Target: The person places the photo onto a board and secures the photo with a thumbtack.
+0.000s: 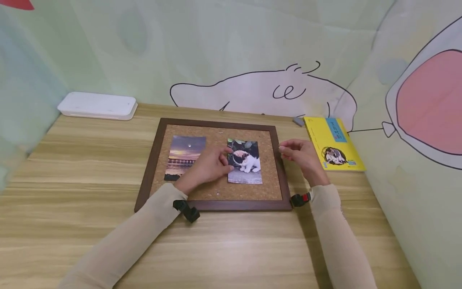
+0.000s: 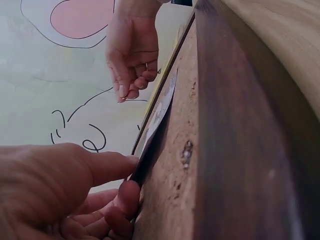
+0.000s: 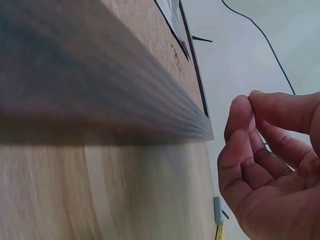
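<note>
Head view: left hand flat on cat photo

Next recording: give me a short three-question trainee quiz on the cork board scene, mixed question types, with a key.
1. True or false: the left hand rests on the cat photo.
2. Which photo lies left of the cat photo on the cork board? A) sunset photo B) dog photo C) flower photo
3. Fill in: the yellow book lies on the table to the ____ of the board.

Key:
1. True; its fingers touch the photo's left edge.
2. A.
3. Right, beyond the right hand, whose thumb and forefinger are pinched together beside the frame; what they pinch is too small to tell.
</note>
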Demonstrator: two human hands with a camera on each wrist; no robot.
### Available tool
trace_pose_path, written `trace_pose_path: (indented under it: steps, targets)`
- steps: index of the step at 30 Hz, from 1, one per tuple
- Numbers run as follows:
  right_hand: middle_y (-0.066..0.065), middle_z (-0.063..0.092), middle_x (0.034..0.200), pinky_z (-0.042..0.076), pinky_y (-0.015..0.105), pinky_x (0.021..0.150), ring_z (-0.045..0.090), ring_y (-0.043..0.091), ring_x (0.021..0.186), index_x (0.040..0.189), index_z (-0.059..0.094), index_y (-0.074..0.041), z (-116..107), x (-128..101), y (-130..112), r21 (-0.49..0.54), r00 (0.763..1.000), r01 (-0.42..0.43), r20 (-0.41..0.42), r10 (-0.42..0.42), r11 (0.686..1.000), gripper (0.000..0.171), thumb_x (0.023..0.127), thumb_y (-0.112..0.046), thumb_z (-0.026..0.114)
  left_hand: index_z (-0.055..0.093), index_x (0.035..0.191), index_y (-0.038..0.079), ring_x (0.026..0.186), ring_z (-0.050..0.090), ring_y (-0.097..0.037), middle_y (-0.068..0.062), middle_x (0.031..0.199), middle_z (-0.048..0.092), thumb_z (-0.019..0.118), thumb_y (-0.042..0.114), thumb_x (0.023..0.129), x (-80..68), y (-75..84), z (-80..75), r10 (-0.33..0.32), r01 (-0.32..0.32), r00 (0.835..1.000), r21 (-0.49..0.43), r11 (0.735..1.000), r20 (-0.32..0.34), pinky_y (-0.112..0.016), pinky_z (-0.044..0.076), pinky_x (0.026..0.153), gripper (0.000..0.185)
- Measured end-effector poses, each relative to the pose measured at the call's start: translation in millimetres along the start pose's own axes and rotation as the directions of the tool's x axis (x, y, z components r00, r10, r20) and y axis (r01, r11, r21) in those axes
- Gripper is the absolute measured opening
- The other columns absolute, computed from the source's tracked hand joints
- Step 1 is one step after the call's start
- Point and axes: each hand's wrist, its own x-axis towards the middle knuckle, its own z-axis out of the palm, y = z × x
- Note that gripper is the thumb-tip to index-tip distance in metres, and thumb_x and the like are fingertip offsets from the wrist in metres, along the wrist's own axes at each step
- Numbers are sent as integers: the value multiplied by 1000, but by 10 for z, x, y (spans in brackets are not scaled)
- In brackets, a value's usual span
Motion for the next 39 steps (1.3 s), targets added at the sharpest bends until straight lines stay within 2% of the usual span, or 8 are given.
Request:
trace_pose_path:
  steps: [8,12,16,24,32,39]
  targets:
    - [11,67,110,52,32,82,65,19,87,118,69,-4,129,19,-63,5,999,37,40,-37,999,31,95,-24,70,56,136,3,68,62,-11,-3,88,70,76,14,86,-10,22,44,18,-16,1000,69,998,-21,-29,52,72,55]
    - [11,67,106,52,30,80,63,21,88,118,69,-3,203,43,-102,12,997,58,45,-58,998,31,95,-24,71,58,134,1,65,59,-11,-2,80,67,76,12,86,-4,38,46,35,-32,999,111,993,-25,-32,51,75,53]
    - [8,67,102,53,34,82,63,22,88,118,69,-2,304,49,-168,22,994,94,55,-95,995,31,95,-22,71,59,132,1,63,55,-12,0,74,64,75,12,86,-5,44,46,50,-45,998,146,988,-30,-35,48,80,51]
    - [12,68,104,57,39,87,66,22,88,109,71,-2,523,85,-346,61,980,152,117,-158,987,20,93,-14,71,58,134,4,62,54,-13,0,77,63,75,15,87,-18,37,52,30,-25,999,144,989,-32,-29,44,65,51]
    - [12,71,100,55,32,71,66,20,78,110,73,-4,667,182,-434,-25,981,109,161,-104,994,20,92,-13,73,58,134,4,62,54,-13,-1,77,63,75,16,87,-11,56,44,21,-17,999,150,988,-25,-28,43,61,51]
    - [11,71,92,51,29,64,65,18,73,106,73,-2,737,256,-393,-72,971,158,194,-142,985,16,92,-11,72,59,133,4,62,55,-12,-1,77,64,75,15,87,-12,44,45,26,-22,999,147,989,-27,-27,44,61,51]
